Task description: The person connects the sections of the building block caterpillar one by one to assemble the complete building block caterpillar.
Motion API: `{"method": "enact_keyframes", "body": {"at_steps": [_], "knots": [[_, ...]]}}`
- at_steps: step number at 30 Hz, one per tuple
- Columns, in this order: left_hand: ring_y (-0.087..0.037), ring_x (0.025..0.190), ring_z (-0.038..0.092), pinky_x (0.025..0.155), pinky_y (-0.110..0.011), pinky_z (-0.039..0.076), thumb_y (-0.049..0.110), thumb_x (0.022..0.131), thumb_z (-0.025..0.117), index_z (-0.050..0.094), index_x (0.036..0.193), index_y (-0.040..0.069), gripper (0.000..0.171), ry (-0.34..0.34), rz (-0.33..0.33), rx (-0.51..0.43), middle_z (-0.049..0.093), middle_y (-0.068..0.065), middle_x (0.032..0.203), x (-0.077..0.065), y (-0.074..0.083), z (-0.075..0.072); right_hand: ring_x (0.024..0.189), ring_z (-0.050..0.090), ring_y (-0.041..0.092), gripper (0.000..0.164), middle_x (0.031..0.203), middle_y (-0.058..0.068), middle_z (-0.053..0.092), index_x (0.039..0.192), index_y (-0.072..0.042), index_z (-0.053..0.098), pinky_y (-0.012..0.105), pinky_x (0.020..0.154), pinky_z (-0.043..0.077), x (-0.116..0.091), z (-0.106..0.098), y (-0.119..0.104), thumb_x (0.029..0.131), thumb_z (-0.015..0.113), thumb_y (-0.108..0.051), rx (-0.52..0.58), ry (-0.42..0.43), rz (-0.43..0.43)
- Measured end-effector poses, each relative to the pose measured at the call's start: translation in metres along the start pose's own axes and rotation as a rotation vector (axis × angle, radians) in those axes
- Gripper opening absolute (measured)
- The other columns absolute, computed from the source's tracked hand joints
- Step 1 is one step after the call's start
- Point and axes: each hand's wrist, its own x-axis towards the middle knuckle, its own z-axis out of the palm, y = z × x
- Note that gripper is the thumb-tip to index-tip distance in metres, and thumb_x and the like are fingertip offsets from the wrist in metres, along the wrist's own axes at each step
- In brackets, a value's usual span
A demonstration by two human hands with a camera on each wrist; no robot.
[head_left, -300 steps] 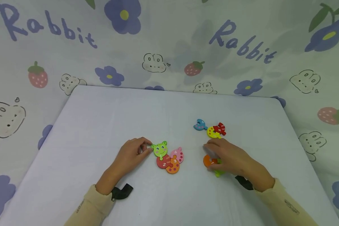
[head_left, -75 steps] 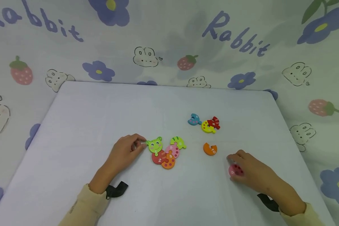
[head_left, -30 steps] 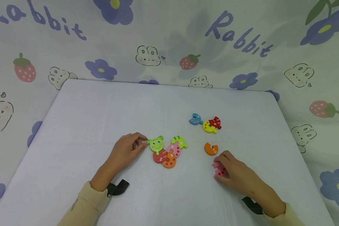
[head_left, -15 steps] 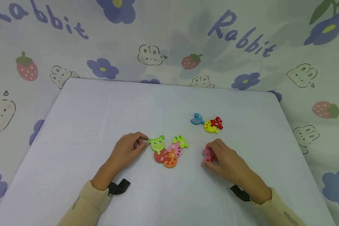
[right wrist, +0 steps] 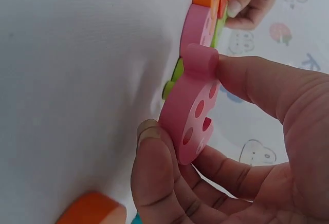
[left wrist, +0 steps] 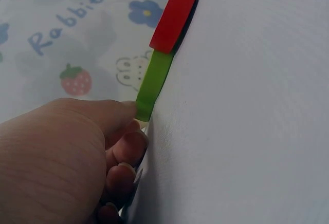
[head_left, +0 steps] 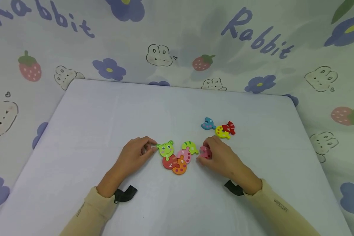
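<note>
A caterpillar number puzzle lies mid-table: a green smiling head piece (head_left: pixel 166 150) joined to a red 2 (head_left: pixel 168 163), orange 3 (head_left: pixel 179 167), pink 4 (head_left: pixel 184 158) and striped green 5 (head_left: pixel 189 147). Thumb and fingertips of my left hand (head_left: pixel 135 156) pinch the head piece's left ear. Between thumb and fingers, my right hand (head_left: pixel 224 159) holds a loose pink puzzle piece (right wrist: pixel 193 116) with red dots, just right of the 5. In the right wrist view that piece is tilted, its knob by the thumb.
Farther back to the right lie a blue piece (head_left: pixel 207 124), a yellow piece (head_left: pixel 221 132) and a red 8 (head_left: pixel 230 127). An orange piece (right wrist: pixel 95 211) rests near the right hand, hidden behind it in the head view.
The green 5 has joined the row. My right hand has picked up the pink piece at the right and carried it left, past the orange 10. My left hand stays at the head piece.
</note>
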Motion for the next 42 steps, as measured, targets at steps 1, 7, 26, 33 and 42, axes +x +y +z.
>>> {"method": "enact_keyframes", "body": {"at_steps": [1, 7, 26, 33, 42], "knots": [[-0.009, 0.068, 0.048, 0.07, -0.034, 0.042, 0.02, 0.097, 0.077, 0.075, 0.111, 0.013, 0.016, -0.003, 0.0, -0.002, 0.057, 0.012, 0.078, 0.0, 0.0, 0.0, 0.087, 0.054, 0.019, 0.049, 0.102, 0.005, 0.055, 0.115, -0.007, 0.061, 0.031, 0.07, 0.051, 0.003, 0.001, -0.001, 0.083, 0.09, -0.032, 0.007, -0.008, 0.013], [-0.01, 0.069, 0.049, 0.071, -0.034, 0.042, 0.022, 0.097, 0.077, 0.075, 0.112, 0.014, 0.017, -0.009, -0.009, 0.003, 0.057, 0.012, 0.079, 0.001, -0.001, 0.001, 0.087, 0.054, 0.018, 0.05, 0.101, 0.003, 0.055, 0.115, -0.007, 0.062, 0.03, 0.069, 0.05, 0.013, 0.008, -0.004, 0.084, 0.089, -0.035, 0.023, -0.026, 0.026], [-0.011, 0.069, 0.05, 0.074, -0.036, 0.043, 0.02, 0.097, 0.078, 0.075, 0.112, 0.013, 0.017, -0.011, -0.022, -0.001, 0.057, 0.01, 0.078, 0.001, 0.0, -0.001, 0.092, 0.056, 0.019, 0.053, 0.112, 0.005, 0.059, 0.121, -0.009, 0.068, 0.03, 0.074, 0.053, 0.021, 0.011, -0.006, 0.085, 0.088, -0.042, -0.054, -0.078, 0.041], [-0.011, 0.068, 0.049, 0.073, -0.035, 0.042, 0.022, 0.097, 0.077, 0.074, 0.112, 0.014, 0.017, -0.006, -0.013, 0.006, 0.057, 0.011, 0.078, 0.001, -0.001, 0.0, 0.108, 0.061, 0.023, 0.071, 0.13, 0.01, 0.06, 0.137, -0.007, 0.062, 0.039, 0.086, 0.059, 0.014, 0.01, -0.006, 0.083, 0.089, -0.044, -0.068, -0.091, 0.02], [-0.011, 0.068, 0.049, 0.074, -0.035, 0.042, 0.022, 0.098, 0.077, 0.074, 0.111, 0.014, 0.016, -0.009, -0.003, 0.001, 0.057, 0.011, 0.078, 0.001, -0.001, 0.0, 0.099, 0.058, 0.018, 0.07, 0.121, 0.007, 0.058, 0.135, -0.005, 0.061, 0.035, 0.086, 0.058, 0.007, 0.011, -0.004, 0.082, 0.091, -0.041, -0.093, -0.061, -0.037]]}}
